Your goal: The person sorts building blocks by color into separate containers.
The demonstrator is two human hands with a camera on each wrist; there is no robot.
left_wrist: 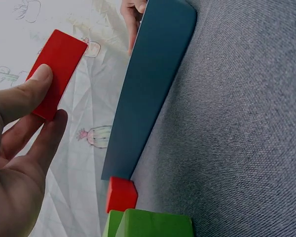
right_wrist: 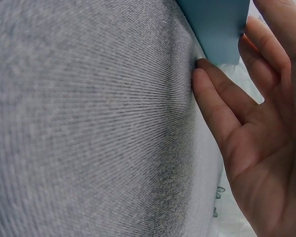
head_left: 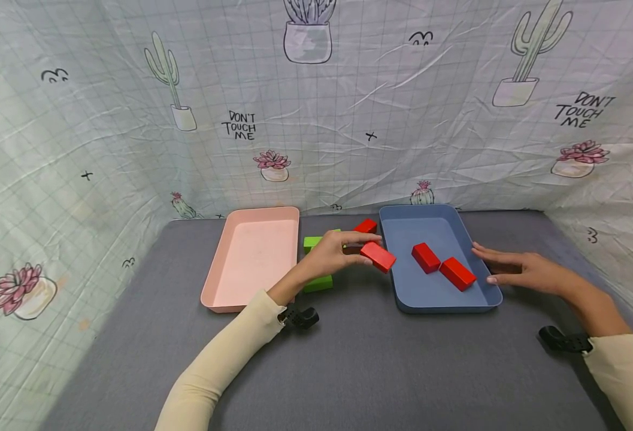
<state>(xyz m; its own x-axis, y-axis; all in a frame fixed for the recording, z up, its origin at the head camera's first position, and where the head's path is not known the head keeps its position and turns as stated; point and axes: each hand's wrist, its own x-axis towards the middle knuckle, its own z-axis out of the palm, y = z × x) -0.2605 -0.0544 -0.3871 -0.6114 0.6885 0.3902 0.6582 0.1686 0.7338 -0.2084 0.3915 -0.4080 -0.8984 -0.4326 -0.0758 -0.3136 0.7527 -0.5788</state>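
My left hand [head_left: 329, 256] pinches a red block [head_left: 378, 257] between thumb and fingers, raised above the table beside the left wall of the blue tray [head_left: 429, 305]. In the left wrist view the thumb lies across the face of that held block [left_wrist: 64, 61]. Two more red blocks [head_left: 426, 258] lie inside the blue tray. At the tray's right wall is my right hand [head_left: 532, 272], its fingers extended and fingertips at the rim; it holds nothing. Another red block [head_left: 366, 225] sits on the table by the tray's back left corner, partly hidden behind the left hand.
Green blocks [head_left: 318, 284] stand on the grey table [head_left: 348, 371] between the trays, partly covered by the left hand and forearm. A pink tray [head_left: 251, 257] is to their left. Behind everything hangs a printed cloth [head_left: 359, 108] with cactus drawings.
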